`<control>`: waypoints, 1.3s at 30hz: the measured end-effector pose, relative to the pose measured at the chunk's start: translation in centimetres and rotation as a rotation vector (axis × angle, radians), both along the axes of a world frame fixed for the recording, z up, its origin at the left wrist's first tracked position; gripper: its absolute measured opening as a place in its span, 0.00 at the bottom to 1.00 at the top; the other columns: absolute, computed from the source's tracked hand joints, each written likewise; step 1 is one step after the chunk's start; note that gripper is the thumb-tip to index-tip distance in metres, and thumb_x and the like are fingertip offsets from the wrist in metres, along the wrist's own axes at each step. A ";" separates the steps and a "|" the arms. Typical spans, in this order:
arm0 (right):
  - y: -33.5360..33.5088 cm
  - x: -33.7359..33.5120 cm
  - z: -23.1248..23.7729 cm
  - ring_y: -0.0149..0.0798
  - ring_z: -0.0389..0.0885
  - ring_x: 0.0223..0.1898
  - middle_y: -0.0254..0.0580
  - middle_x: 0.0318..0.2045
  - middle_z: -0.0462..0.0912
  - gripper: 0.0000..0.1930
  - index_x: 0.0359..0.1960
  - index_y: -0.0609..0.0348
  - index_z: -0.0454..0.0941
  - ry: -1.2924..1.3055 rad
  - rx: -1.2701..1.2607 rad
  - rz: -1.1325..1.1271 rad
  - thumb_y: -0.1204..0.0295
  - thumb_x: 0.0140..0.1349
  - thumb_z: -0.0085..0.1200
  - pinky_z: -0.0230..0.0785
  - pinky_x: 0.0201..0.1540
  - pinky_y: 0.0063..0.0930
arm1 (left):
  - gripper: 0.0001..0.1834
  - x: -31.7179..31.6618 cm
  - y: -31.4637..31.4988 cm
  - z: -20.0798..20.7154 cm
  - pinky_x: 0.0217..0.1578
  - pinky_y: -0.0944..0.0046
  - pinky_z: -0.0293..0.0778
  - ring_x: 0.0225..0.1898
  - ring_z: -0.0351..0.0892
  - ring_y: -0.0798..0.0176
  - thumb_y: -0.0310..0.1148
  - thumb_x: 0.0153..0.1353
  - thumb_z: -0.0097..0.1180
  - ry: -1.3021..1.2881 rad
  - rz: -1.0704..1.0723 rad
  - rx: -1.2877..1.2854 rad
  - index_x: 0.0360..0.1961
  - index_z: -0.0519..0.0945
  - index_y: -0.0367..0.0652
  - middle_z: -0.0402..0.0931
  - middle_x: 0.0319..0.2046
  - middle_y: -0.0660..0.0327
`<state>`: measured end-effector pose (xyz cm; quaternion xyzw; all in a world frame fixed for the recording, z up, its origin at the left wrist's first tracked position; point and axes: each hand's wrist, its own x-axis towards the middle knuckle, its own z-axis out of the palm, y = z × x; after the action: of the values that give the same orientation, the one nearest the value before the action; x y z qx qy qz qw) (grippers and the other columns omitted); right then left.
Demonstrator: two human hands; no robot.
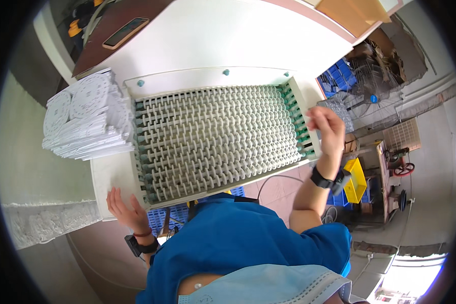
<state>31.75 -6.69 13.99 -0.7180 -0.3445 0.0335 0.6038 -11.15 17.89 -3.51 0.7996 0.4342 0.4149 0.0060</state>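
A bed of rows of small pale roller discs [218,139] lies in front of me inside a white frame [197,76]. My left hand [127,210] rests flat with fingers spread at the frame's near left corner, holding nothing. Over the frame's right end hangs my right hand [329,129]; its fingers are curled in, and nothing shows in them. A tall stack of white printed sheets [86,116] with round patterns stands on the frame's left side, beyond my left hand.
Behind the rollers is a white surface [213,35]. A phone [125,33] lies on a dark red board at the far left. On the right are a wire fan [372,96], blue crates [337,76], a yellow bin [355,180] and a machine with a red handwheel [404,168].
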 end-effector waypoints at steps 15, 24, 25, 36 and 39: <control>-33.2 37.1 -10.5 0.56 0.80 0.48 0.61 0.42 0.81 0.23 0.48 0.67 0.77 -0.277 -0.425 -0.572 0.56 0.68 0.46 0.70 0.49 0.37 | 0.15 27.8 -23.3 5.9 0.49 0.61 0.75 0.50 0.75 0.59 0.25 0.69 0.39 -0.675 -0.715 -0.594 0.51 0.73 0.31 0.71 0.54 0.49; -38.9 33.4 -10.7 0.54 0.80 0.40 0.57 0.40 0.82 0.23 0.45 0.70 0.78 -0.396 -0.481 -0.685 0.57 0.63 0.54 0.72 0.44 0.41 | 0.22 53.9 -36.2 7.3 0.49 0.56 0.78 0.51 0.77 0.52 0.39 0.73 0.40 -0.583 -1.138 -1.485 0.55 0.70 0.28 0.72 0.52 0.47; -39.5 33.1 -10.6 0.51 0.81 0.38 0.56 0.39 0.82 0.22 0.45 0.70 0.78 -0.344 -0.473 -0.687 0.58 0.63 0.55 0.74 0.42 0.40 | 0.25 56.8 -37.5 7.3 0.51 0.53 0.78 0.51 0.77 0.49 0.41 0.72 0.40 -0.581 -1.133 -1.574 0.56 0.68 0.27 0.71 0.54 0.44; -42.7 34.6 -10.9 0.30 0.79 0.26 0.40 0.30 0.77 0.23 0.53 0.78 0.67 0.547 0.310 -0.285 0.79 0.58 0.60 0.81 0.23 0.23 | 0.29 67.3 -41.5 9.2 0.47 0.43 0.79 0.47 0.79 0.39 0.51 0.71 0.39 -0.496 -1.128 -2.027 0.53 0.68 0.30 0.74 0.46 0.38; -42.3 33.7 -10.6 0.30 0.78 0.26 0.38 0.29 0.75 0.20 0.50 0.73 0.68 0.628 0.381 -0.270 0.79 0.58 0.59 0.82 0.23 0.24 | 0.27 67.2 -41.8 9.2 0.45 0.45 0.80 0.46 0.80 0.41 0.49 0.71 0.40 -0.517 -1.108 -2.090 0.53 0.68 0.31 0.75 0.46 0.39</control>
<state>65.42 -49.01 3.39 -0.5865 -0.0454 0.1075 0.8015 56.07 -23.90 5.71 0.3800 0.1445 -0.0472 0.9124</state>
